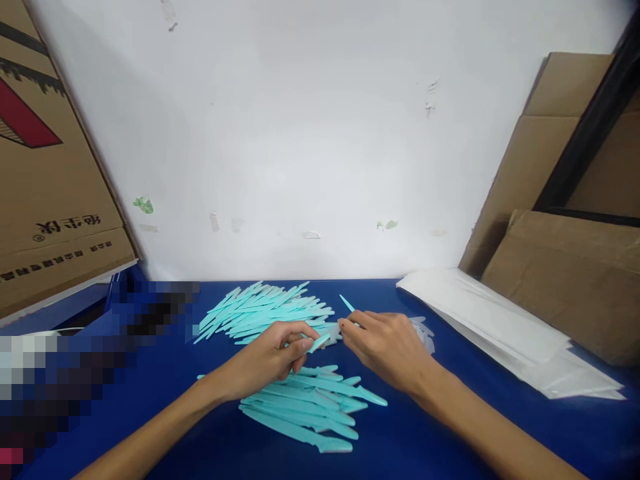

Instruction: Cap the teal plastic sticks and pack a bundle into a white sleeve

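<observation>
My left hand is closed on a turquoise piece with a pale edge, pinched between thumb and fingers. Close by on the right, my right hand is closed round another slim turquoise piece, whose pointed tip sticks out above the fingers. Behind my left hand lies a heap of slim turquoise pieces. Nearer to me is a second pile of turquoise pieces, partly under my left hand. Translucent pieces lie just beyond my right wrist.
White sheets or bags lie at the right on the blue table. Cardboard boxes stand behind them, and a printed carton stands at the left. A white wall rises behind the table.
</observation>
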Demonstrator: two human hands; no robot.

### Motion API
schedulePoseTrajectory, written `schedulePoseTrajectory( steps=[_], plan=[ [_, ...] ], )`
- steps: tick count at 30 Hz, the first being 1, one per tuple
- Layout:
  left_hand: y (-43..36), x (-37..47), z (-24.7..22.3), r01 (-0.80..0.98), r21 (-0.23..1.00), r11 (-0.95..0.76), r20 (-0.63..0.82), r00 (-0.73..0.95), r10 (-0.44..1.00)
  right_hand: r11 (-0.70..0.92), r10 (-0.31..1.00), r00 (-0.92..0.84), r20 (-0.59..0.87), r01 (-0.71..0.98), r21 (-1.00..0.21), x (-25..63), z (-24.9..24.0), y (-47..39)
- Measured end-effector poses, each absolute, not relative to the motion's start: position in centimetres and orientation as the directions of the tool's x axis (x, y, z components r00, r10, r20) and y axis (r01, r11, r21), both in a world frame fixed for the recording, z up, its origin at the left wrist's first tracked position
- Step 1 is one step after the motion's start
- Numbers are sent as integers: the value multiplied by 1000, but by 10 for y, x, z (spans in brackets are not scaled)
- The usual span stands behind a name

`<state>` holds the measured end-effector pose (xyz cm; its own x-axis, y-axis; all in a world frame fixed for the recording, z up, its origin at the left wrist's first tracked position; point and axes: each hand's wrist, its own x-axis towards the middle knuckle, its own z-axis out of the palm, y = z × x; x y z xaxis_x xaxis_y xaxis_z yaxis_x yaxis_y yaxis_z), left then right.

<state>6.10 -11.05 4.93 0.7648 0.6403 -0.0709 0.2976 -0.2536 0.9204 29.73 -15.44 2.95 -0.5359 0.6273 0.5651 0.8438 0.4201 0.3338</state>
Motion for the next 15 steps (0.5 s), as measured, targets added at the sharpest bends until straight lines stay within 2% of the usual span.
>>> schedulePoseTrajectory(
  steps=[10, 15],
  plan=[
    [-114, 65, 48, 310, 923, -228, -100, 765, 636, 455, 579, -593, 560, 805, 382, 292, 30, -160],
    [-111, 64, 46, 295, 922, -251, -56, 743, 667, 473, 563, -601, 567, 797, 375, 293, 30, -160]
  ],
)
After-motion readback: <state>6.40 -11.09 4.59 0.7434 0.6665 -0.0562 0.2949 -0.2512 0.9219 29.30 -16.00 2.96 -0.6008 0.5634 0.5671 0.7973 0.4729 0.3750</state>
